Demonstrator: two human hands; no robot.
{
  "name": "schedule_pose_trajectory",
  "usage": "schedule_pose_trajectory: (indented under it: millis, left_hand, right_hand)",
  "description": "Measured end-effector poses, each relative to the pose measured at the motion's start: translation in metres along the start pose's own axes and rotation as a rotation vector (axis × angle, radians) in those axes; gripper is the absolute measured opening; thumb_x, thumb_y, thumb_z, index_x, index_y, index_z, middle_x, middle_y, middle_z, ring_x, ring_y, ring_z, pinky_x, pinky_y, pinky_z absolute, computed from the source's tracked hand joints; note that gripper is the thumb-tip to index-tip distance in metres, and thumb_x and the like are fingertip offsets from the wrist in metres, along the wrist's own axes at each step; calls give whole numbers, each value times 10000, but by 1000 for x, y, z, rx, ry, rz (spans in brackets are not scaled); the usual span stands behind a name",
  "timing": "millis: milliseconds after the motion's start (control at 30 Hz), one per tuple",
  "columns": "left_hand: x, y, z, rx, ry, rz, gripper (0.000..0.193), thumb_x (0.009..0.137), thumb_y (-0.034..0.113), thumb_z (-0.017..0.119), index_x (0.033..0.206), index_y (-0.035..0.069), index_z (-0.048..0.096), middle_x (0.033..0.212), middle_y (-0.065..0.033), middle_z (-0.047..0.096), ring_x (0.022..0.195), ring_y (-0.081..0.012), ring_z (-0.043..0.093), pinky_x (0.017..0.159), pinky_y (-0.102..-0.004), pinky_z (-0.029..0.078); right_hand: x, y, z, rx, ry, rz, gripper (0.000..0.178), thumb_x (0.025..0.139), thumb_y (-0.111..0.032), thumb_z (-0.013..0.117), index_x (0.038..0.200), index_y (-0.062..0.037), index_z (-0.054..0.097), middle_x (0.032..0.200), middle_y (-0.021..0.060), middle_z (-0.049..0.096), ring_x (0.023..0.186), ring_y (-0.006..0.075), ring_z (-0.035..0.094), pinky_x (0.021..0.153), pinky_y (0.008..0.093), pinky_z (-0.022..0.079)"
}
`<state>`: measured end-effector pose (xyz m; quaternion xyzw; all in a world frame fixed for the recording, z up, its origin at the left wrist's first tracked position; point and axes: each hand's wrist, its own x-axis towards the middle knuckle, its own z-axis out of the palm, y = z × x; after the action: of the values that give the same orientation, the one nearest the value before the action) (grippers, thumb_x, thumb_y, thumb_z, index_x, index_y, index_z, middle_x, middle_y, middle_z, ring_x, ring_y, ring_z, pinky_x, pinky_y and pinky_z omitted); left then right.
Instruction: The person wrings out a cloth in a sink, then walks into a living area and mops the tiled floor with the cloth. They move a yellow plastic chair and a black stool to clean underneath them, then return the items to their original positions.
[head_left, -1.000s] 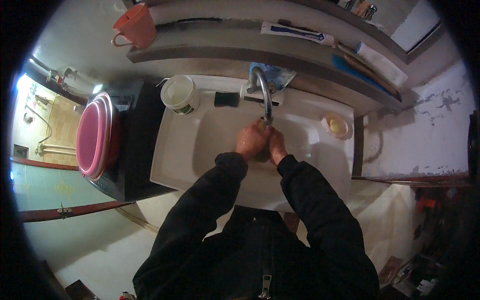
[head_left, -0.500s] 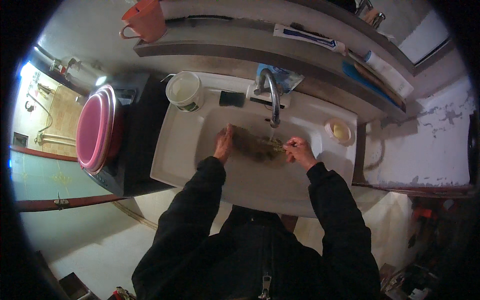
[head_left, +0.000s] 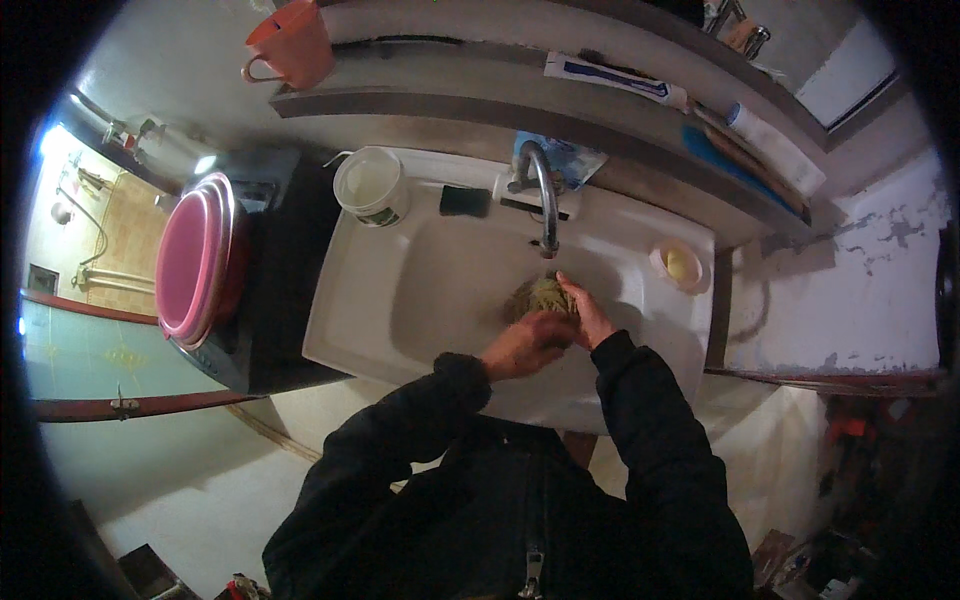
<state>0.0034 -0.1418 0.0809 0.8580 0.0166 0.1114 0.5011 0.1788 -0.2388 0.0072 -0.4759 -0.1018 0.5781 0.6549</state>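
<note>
Inside the white sink (head_left: 420, 340), an olive-brown, rough-textured bundle (head_left: 545, 294) is squeezed small between both hands, below the faucet (head_left: 548, 205). Its exact kind cannot be made out; it looks soft and wet. My right hand (head_left: 588, 312) grips it from the right, fingers along its upper right side. From the near side my left hand (head_left: 530, 345) curls against its lower edge, slightly blurred, and the fingertips are partly hidden.
On the sink's back ledge are a white bucket (head_left: 370, 185), a dark green scouring pad (head_left: 464, 201) and a blue packet (head_left: 570, 160). A small dish (head_left: 678, 266) holds a yellowish soap. Pink basins (head_left: 190, 265) stand left; above runs a shelf (head_left: 430, 100) with an orange mug (head_left: 290, 48).
My left hand has moved right and nearer, joining the right hand. The stretched, blurred brown piece is now gathered into a compact bundle. My right hand has shifted slightly left.
</note>
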Motion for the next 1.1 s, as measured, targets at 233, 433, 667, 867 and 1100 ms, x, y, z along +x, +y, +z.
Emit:
schedule_pose_trajectory:
  millis: [233, 433, 667, 867, 1100]
  left_hand:
    - [-14, -20, -31, -539, 238, -634, 326, 934, 286, 621, 1132, 27, 620, 1075, -63, 600, 1050, -171, 541, 913, -347, 446]
    - [18, -12, -35, -847, 219, -660, 433, 986, 387, 513, 1251, 48, 562, 1129, -45, 623, 1002, -160, 586, 857, -308, 473]
    - [22, -41, -30, -960, 393, -687, 401, 967, 407, 556, 1100, 35, 627, 935, -45, 625, 921, -163, 585, 768, -325, 491]
    - [-1, -89, -42, -1236, 549, -479, 379, 983, 355, 523, 1179, 32, 557, 1107, -84, 626, 971, -211, 613, 862, -360, 494]
    - [-29, -123, -73, 147, 409, -709, 324, 983, 303, 523, 1187, 51, 529, 1195, -142, 581, 974, -219, 596, 830, -393, 480]
  right_hand:
    - [-28, 4, -2, -632, -24, -274, 330, 921, -125, 551, 1240, -58, 599, 1242, 73, 580, 1155, 226, 554, 1010, 379, 433]
    - [-37, -37, 43, -364, -78, 13, 295, 917, -161, 595, 1168, -9, 626, 1173, 89, 632, 1069, 202, 590, 928, 363, 459]
    - [-51, -72, 44, -899, 309, -151, 324, 923, -286, 592, 1021, 19, 637, 972, 7, 662, 890, 125, 583, 799, 322, 461]
    - [-66, -92, 45, -405, 237, -343, 252, 898, -207, 581, 1052, -13, 629, 939, 3, 641, 903, 118, 568, 814, 283, 446]
    - [-55, -103, 52, -506, 87, -358, 381, 914, -69, 489, 1293, -54, 528, 1225, 22, 576, 1085, 151, 546, 977, 318, 421]
